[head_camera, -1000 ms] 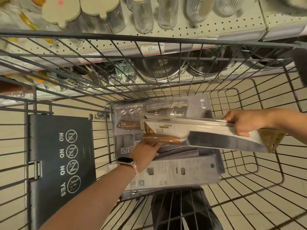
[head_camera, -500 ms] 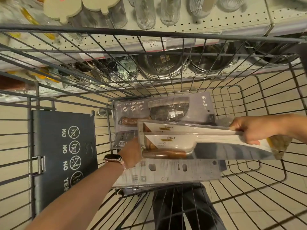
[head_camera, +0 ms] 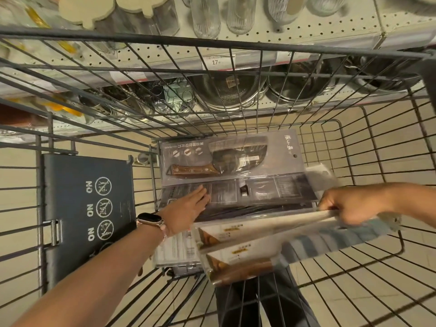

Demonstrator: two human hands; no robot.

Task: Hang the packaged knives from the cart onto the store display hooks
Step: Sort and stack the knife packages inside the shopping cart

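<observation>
Inside the wire cart (head_camera: 368, 161) lies a stack of grey packaged knives (head_camera: 226, 159); the top one shows a wood-handled cleaver. My right hand (head_camera: 349, 206) grips the top edge of two clear-packed cleavers (head_camera: 264, 246) with wooden handles, lifted above the stack and blurred. My left hand (head_camera: 188, 208), a watch on its wrist, rests with straight fingers on a grey pack in the stack, just left of the lifted ones.
The grey child-seat flap (head_camera: 89, 208) with NO pictograms stands at the cart's left. Beyond the cart's front wall, shelves (head_camera: 236, 62) hold glass jars above and steel bowls and strainers below. Beige floor tiles show through the wire bottom.
My right hand has pulled the two clear-packed cleavers toward me, down in the view, uncovering the grey stack. My left hand let go of their handle end and now lies flat on the stack.
</observation>
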